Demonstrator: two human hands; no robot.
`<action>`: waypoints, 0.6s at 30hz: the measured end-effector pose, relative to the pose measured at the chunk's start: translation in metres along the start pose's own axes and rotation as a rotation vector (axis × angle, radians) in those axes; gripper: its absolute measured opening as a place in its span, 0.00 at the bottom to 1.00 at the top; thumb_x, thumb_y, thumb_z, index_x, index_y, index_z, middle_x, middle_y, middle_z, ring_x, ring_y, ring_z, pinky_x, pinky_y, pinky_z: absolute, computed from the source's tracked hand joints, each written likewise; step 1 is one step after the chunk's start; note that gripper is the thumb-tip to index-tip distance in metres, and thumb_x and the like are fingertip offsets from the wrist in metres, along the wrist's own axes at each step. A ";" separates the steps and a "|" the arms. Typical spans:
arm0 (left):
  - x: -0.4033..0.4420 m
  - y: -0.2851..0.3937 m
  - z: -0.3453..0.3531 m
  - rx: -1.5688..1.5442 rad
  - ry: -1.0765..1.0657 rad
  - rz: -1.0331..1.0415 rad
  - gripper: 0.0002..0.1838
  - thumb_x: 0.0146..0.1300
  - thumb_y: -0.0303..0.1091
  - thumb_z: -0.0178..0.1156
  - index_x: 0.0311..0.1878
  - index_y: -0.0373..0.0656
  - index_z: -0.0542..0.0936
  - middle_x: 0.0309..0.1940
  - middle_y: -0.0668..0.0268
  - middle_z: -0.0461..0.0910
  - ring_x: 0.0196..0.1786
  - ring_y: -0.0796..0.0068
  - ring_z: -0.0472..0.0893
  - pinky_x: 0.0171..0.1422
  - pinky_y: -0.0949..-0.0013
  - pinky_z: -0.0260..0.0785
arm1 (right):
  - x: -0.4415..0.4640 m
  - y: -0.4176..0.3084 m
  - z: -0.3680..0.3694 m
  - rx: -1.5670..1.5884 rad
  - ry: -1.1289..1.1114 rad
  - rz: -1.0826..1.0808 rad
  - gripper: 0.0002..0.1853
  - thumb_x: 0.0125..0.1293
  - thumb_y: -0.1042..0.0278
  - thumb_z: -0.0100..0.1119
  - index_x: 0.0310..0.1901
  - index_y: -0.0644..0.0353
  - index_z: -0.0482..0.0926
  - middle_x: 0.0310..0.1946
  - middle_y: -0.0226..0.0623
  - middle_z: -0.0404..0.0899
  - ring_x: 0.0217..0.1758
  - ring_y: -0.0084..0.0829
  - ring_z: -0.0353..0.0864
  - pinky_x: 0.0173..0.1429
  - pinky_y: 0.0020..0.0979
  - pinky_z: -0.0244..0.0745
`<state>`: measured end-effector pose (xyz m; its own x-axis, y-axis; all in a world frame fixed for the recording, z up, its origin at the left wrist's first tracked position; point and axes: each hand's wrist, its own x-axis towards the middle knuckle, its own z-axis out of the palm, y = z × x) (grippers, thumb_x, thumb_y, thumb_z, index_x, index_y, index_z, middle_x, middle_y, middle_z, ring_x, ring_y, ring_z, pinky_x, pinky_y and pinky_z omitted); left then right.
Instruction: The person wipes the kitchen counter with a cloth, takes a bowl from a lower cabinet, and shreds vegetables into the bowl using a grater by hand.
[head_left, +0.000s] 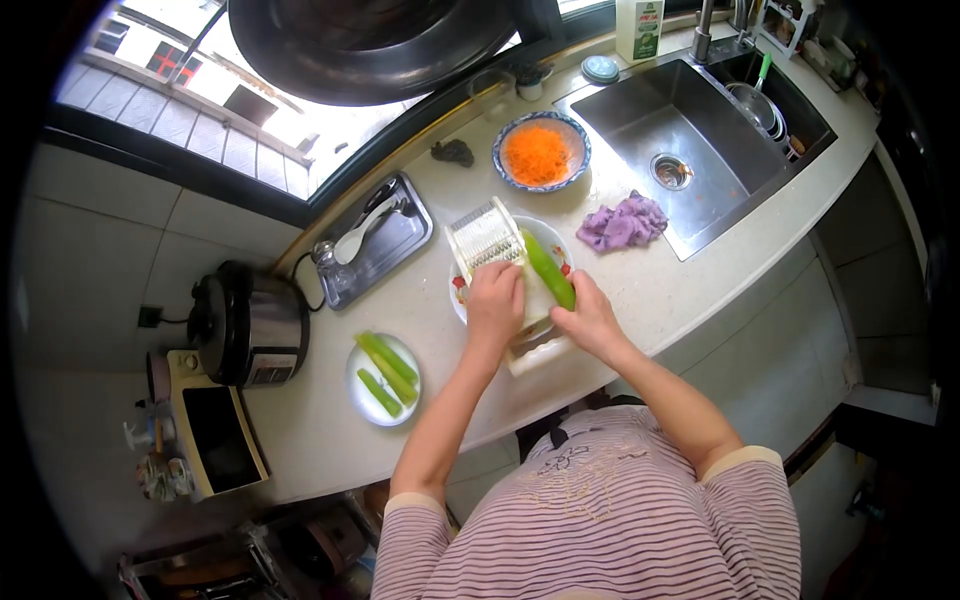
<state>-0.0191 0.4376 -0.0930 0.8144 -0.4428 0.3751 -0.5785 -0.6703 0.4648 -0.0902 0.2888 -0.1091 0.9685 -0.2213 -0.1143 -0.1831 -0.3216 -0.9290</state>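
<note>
My right hand [592, 318] is closed around the near end of a long, peeled green vegetable stem [546, 268], whose far end reaches the right side of a white grater [487, 240]. My left hand [495, 300] grips the grater's body, its fingers curled and partly hidden. The grater lies tilted across a white plate [567, 243] with red flower marks, and its handle [537, 355] points toward my body. Left of my left forearm, a smaller plate [357, 395] bears several pieces of green stem [387, 366].
Behind the grater stands a blue-patterned bowl [497, 160] of shredded carrot [540, 155]. A purple cloth [623, 222] lies beside the steel sink [640, 120]. At left are a metal tray [410, 235] with utensils, a pressure cooker [262, 325] and a microwave [220, 425]. A wok [370, 50] hangs above.
</note>
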 end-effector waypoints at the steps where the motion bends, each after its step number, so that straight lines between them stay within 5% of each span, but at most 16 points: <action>1: -0.008 0.001 -0.008 -0.049 0.007 -0.006 0.12 0.55 0.21 0.51 0.43 0.37 0.78 0.44 0.57 0.77 0.48 0.57 0.75 0.53 0.61 0.68 | 0.000 0.002 0.000 -0.011 0.009 -0.008 0.20 0.49 0.66 0.58 0.44 0.64 0.66 0.39 0.49 0.71 0.44 0.48 0.73 0.48 0.41 0.68; 5: -0.009 -0.012 -0.022 -0.046 0.100 -0.122 0.17 0.51 0.18 0.47 0.45 0.37 0.78 0.45 0.56 0.77 0.51 0.57 0.75 0.56 0.61 0.67 | 0.002 0.008 0.003 -0.019 0.026 -0.020 0.23 0.49 0.65 0.59 0.46 0.65 0.68 0.37 0.50 0.74 0.42 0.43 0.76 0.48 0.37 0.70; 9: -0.004 -0.001 -0.009 0.160 0.048 -0.040 0.17 0.50 0.21 0.50 0.46 0.35 0.77 0.44 0.54 0.76 0.47 0.55 0.73 0.54 0.59 0.66 | 0.001 0.008 0.004 -0.002 0.044 -0.026 0.23 0.49 0.65 0.59 0.47 0.65 0.68 0.38 0.50 0.74 0.42 0.43 0.76 0.48 0.37 0.70; 18: -0.003 0.030 0.008 0.072 0.209 -0.053 0.13 0.54 0.25 0.54 0.43 0.36 0.78 0.43 0.55 0.76 0.48 0.56 0.73 0.54 0.58 0.65 | 0.001 0.012 0.003 0.041 0.063 -0.064 0.22 0.48 0.64 0.61 0.43 0.66 0.69 0.36 0.49 0.75 0.40 0.41 0.76 0.46 0.36 0.71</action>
<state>-0.0380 0.4137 -0.0868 0.8121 -0.2780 0.5130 -0.5245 -0.7331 0.4330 -0.0914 0.2874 -0.1214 0.9652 -0.2594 -0.0327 -0.1126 -0.2996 -0.9474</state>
